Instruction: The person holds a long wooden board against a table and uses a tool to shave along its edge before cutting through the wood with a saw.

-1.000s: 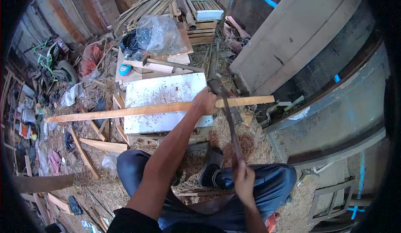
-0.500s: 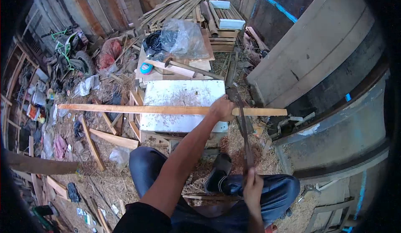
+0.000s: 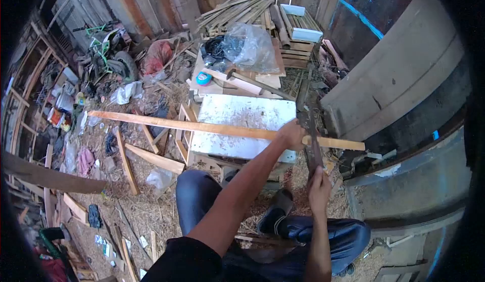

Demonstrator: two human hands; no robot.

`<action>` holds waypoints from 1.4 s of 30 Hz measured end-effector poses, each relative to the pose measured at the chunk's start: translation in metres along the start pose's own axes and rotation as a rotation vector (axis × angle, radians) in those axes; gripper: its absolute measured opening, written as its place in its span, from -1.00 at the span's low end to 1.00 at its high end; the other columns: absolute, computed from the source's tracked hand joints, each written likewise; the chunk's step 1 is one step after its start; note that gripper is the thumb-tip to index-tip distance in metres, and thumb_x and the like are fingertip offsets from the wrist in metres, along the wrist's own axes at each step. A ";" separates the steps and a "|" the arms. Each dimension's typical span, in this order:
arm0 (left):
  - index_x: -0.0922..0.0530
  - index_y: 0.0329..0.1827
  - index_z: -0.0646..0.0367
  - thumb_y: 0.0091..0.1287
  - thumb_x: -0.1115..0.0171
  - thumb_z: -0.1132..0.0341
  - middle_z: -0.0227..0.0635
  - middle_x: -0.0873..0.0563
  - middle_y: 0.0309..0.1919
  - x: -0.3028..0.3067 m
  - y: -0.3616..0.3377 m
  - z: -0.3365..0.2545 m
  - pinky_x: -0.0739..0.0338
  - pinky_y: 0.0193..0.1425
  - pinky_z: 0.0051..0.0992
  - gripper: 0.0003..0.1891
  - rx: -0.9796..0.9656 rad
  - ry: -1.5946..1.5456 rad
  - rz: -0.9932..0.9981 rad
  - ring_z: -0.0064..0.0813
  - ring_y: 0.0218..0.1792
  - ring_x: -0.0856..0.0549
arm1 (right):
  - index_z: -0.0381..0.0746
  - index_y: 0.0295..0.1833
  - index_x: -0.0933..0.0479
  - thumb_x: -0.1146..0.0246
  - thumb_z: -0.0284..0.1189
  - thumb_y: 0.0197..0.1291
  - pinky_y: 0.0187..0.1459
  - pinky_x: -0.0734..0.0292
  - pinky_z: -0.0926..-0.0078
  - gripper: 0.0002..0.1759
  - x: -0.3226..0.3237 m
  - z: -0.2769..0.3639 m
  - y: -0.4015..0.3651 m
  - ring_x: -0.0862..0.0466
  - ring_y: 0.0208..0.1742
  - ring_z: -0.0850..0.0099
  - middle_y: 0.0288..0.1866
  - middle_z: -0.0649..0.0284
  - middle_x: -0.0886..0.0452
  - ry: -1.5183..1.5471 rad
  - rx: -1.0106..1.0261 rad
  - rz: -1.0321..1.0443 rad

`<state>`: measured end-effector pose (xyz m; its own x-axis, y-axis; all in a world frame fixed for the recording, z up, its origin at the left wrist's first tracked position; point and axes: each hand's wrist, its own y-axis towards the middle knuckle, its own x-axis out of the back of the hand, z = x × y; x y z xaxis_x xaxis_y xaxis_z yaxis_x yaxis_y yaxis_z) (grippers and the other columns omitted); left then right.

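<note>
A long, narrow wooden strip [image 3: 222, 129] lies across a white board-topped bench [image 3: 237, 108] and sticks out past both sides. My left hand [image 3: 291, 134] is closed over the strip near the bench's right edge, pressing it down. Just right of that hand, a dark handsaw [image 3: 314, 140] crosses the strip, its blade pointing away from me. My right hand [image 3: 319, 181] is wrapped around the saw's near end, hiding the handle. A short length of the strip extends to the right of the blade.
Behind the bench lie a hammer [image 3: 257, 84], a blue tape measure [image 3: 203, 78] and clear plastic [image 3: 250, 47]. Thin slats [image 3: 240, 12] are piled at the back. Wood offcuts [image 3: 154, 158] litter the floor at left. A large panel [image 3: 389, 55] leans at right.
My right hand has pushed the saw forward, bringing its grip closer to the strip. My left hand stays on the strip. The whole view has shifted, so things appear further right.
</note>
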<state>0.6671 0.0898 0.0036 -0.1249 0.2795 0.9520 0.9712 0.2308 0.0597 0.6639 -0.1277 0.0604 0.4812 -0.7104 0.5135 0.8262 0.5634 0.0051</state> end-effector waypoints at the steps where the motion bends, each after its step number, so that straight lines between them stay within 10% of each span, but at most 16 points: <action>1: -0.65 -0.46 0.09 -0.07 -0.20 0.01 -0.17 -0.69 -0.49 -0.005 0.002 0.008 -0.32 0.16 -0.34 -0.67 -0.052 -0.070 -0.153 -0.27 -0.32 -0.69 | -0.34 -0.50 -0.40 0.07 -0.10 0.41 -0.47 -0.27 0.45 -0.44 -0.001 0.000 -0.010 -0.39 -0.56 0.49 -0.64 0.26 -0.38 -0.005 0.133 -0.131; 8: -0.65 -0.37 0.02 -0.08 -0.22 0.03 -0.22 -0.69 -0.49 0.005 0.001 0.004 -0.35 0.15 -0.34 -0.69 0.008 0.035 0.007 -0.27 -0.31 -0.67 | -0.37 -0.40 -0.41 0.08 -0.19 0.43 -0.53 -0.13 0.60 -0.52 0.065 -0.015 -0.112 -0.29 -0.55 0.65 -0.63 0.42 -0.34 0.079 -0.255 0.185; 15: -0.65 -0.18 0.11 -0.12 -0.29 0.02 -0.19 -0.70 -0.28 -0.012 0.000 0.011 -0.38 0.19 -0.29 -0.53 -0.054 -0.103 -0.207 -0.19 -0.12 -0.62 | -0.41 -0.30 -0.50 0.11 -0.14 0.42 -0.40 -0.34 0.37 -0.46 0.000 0.021 0.004 -0.43 -0.51 0.43 -0.65 0.28 -0.41 0.016 0.187 -0.042; 20: -0.66 -0.31 0.00 -0.05 -0.21 0.08 -0.15 -0.70 -0.46 0.004 0.004 0.006 -0.35 0.13 -0.28 -0.70 -0.026 -0.025 -0.035 -0.20 -0.33 -0.68 | -0.35 -0.55 -0.39 0.10 -0.13 0.41 -0.44 -0.32 0.41 -0.41 0.017 0.017 0.011 -0.45 -0.53 0.45 -0.68 0.26 -0.40 0.040 -0.124 0.144; 24: -0.66 -0.32 -0.01 -0.03 -0.17 0.11 -0.14 -0.70 -0.47 0.008 0.003 0.003 -0.31 0.17 -0.33 -0.73 -0.019 0.007 -0.010 -0.23 -0.34 -0.68 | -0.47 -0.22 -0.52 0.01 -0.17 0.37 -0.35 -0.41 0.29 -0.50 0.053 0.001 -0.077 -0.49 -0.51 0.32 -0.58 -0.03 -0.46 0.083 -0.120 0.087; 26: -0.66 -0.28 0.04 -0.04 -0.22 0.06 -0.13 -0.70 -0.45 0.005 0.003 0.006 -0.31 0.20 -0.29 -0.67 -0.041 0.000 -0.015 -0.21 -0.30 -0.68 | -0.30 -0.56 -0.36 0.06 -0.19 0.41 -0.54 -0.21 0.57 -0.48 0.065 -0.011 -0.115 -0.32 -0.58 0.63 -0.67 0.39 -0.34 0.052 -0.158 0.091; 29: -0.65 -0.25 0.13 -0.04 -0.28 0.01 -0.11 -0.69 -0.45 0.003 0.001 0.008 -0.31 0.23 -0.26 -0.59 -0.062 0.002 0.011 -0.20 -0.26 -0.67 | -0.32 -0.55 -0.38 0.04 -0.19 0.40 -0.55 -0.21 0.56 -0.49 0.052 -0.013 -0.096 -0.33 -0.58 0.63 -0.67 0.39 -0.34 0.117 -0.269 0.093; 33: -0.62 -0.32 0.23 -0.02 -0.29 -0.01 -0.08 -0.68 -0.45 0.025 -0.001 -0.004 -0.32 0.23 -0.26 -0.56 -0.001 0.022 0.066 -0.21 -0.25 -0.67 | -0.35 -0.54 -0.41 0.03 -0.16 0.39 -0.53 -0.25 0.52 -0.46 0.010 0.003 -0.014 -0.35 -0.60 0.60 -0.70 0.37 -0.35 0.086 0.005 -0.029; 35: -0.61 -0.35 0.27 -0.02 -0.29 -0.04 -0.05 -0.68 -0.43 0.009 0.006 0.011 -0.33 0.22 -0.25 -0.53 -0.069 0.077 -0.005 -0.22 -0.26 -0.68 | -0.43 -0.22 -0.54 0.00 -0.13 0.36 -0.33 -0.43 0.30 -0.49 0.002 -0.003 0.002 -0.52 -0.49 0.22 -0.51 -0.04 -0.55 0.143 -0.117 0.075; 36: -0.63 -0.37 0.18 -0.02 -0.26 0.01 -0.10 -0.70 -0.43 0.008 0.007 0.011 -0.34 0.21 -0.28 -0.62 -0.066 0.120 -0.032 -0.24 -0.28 -0.68 | -0.36 -0.48 -0.43 0.02 -0.16 0.39 -0.52 -0.28 0.47 -0.49 0.001 -0.005 0.001 -0.37 -0.60 0.54 -0.69 0.30 -0.37 0.194 -0.010 0.039; 42: -0.67 -0.34 0.07 -0.04 -0.23 0.12 -0.17 -0.70 -0.47 0.010 0.001 0.003 -0.35 0.15 -0.31 -0.72 -0.054 0.044 -0.037 -0.24 -0.31 -0.68 | -0.42 -0.28 -0.50 -0.03 -0.20 0.35 -0.41 -0.39 0.35 -0.56 0.050 -0.015 -0.093 -0.42 -0.56 0.40 -0.61 0.08 -0.42 0.084 -0.152 0.119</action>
<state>0.6664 0.0956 0.0125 -0.1530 0.2306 0.9609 0.9757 0.1894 0.1099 0.6160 -0.2221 0.0730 0.5957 -0.6790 0.4291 0.7936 0.5798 -0.1843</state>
